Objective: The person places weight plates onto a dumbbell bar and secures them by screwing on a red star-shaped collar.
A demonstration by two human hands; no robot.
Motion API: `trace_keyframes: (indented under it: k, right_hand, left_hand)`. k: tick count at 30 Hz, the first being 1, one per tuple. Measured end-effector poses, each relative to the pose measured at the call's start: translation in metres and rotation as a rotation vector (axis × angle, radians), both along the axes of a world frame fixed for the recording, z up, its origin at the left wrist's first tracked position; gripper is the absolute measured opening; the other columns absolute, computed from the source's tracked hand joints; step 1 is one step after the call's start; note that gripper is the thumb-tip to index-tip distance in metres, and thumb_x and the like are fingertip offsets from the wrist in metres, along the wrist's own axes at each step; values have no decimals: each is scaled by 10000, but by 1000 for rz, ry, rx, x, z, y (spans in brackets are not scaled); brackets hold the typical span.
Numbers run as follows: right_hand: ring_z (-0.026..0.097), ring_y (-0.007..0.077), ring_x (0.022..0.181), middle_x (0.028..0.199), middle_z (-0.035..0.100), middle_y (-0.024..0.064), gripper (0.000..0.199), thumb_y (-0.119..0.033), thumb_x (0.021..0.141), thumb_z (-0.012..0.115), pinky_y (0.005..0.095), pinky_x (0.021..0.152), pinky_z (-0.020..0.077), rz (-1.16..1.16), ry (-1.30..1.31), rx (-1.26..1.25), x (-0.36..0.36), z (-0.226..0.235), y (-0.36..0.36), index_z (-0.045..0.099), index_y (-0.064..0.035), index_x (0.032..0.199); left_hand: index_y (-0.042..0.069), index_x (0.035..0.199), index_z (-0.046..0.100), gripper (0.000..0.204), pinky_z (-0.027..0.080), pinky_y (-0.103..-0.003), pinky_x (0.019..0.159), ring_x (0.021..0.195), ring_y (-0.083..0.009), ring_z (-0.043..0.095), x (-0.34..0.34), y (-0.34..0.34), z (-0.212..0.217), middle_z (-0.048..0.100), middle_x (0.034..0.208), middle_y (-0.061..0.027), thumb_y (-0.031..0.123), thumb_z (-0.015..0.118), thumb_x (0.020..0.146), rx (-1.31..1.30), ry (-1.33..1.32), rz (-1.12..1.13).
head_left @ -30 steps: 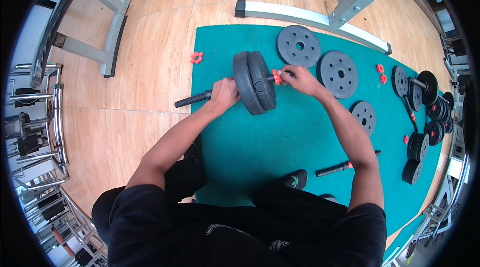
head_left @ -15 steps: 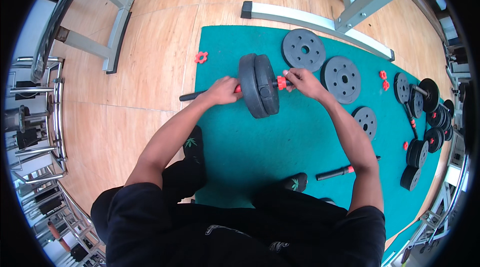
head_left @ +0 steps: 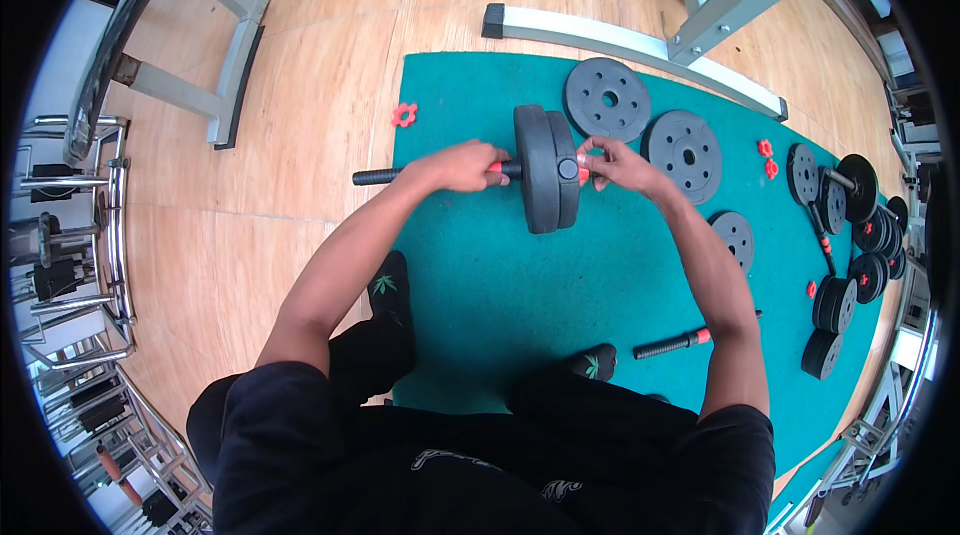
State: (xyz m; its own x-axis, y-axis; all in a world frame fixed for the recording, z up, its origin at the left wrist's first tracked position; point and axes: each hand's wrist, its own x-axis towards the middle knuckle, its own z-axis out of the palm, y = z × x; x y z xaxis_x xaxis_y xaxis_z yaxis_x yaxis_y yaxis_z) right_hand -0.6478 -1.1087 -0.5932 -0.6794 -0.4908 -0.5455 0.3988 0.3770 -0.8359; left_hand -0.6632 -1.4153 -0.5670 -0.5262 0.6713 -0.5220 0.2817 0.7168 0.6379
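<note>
My left hand (head_left: 468, 167) is closed around the bar (head_left: 376, 177) of a dumbbell, beside a red collar; the bar's black threaded end sticks out to the left. Two dark grey weight plates (head_left: 536, 175) stand on edge together at the bar's right part. On their right side, my right hand (head_left: 618, 167) has its thumb and fingers closed on a red star nut (head_left: 584, 175), which sits close against the outer plate. My fingers partly cover the nut, and the bar's right tip cannot be made out.
A green mat (head_left: 560, 305) holds loose plates (head_left: 607, 99), a spare bar (head_left: 672, 344) and red star nuts (head_left: 767, 159). Another red nut (head_left: 404, 115) lies at its left edge. Assembled dumbbells (head_left: 870, 235) sit far right. A grey steel frame (head_left: 610, 32) borders the mat's far side.
Both plates have shifted right along the bar, up to the red nut, closing the gap. My left hand has moved right with them. My right hand has moved from the bar's tip onto the nut.
</note>
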Motion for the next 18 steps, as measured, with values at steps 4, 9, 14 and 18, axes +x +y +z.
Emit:
trace_keyframes:
  k: [4, 9, 14, 18]
  right_hand:
    - [637, 119, 779, 894, 662, 52, 469, -477, 980, 552, 269, 675, 519, -63, -143, 71, 12, -1, -9, 549, -50, 1173]
    - [603, 196, 974, 1066, 645, 78, 483, -240, 815, 797, 339, 833, 482, 119, 392, 94, 16, 15, -1, 559, -54, 1191]
    - [601, 174, 958, 1079, 647, 87, 363, -223, 857, 748, 346, 802, 487, 198, 316, 279, 7, 11, -1, 598, -32, 1127]
    - [614, 160, 892, 1010, 663, 86, 277, -246, 949, 630, 346, 761, 496, -3, 529, 69, 16, 17, -15, 602, -25, 1115]
  left_hand:
    - [17, 1233, 615, 414, 487, -468, 858, 991, -394, 621, 17, -3, -6, 673, 1071, -204, 234, 672, 886, 22, 146, 45]
    - [28, 1249, 612, 426, 480, -465, 906, 1047, -389, 607, 27, -5, -7, 667, 1124, -193, 234, 674, 882, 50, 185, 152]
    - [31, 1252, 611, 426, 475, -462, 923, 1073, -386, 599, 26, -3, -8, 658, 1158, -186, 231, 671, 881, 75, 213, 143]
    - [39, 1263, 604, 436, 479, -460, 925, 1082, -381, 598, 26, -9, -11, 647, 1197, -172, 234, 672, 879, 77, 197, 139]
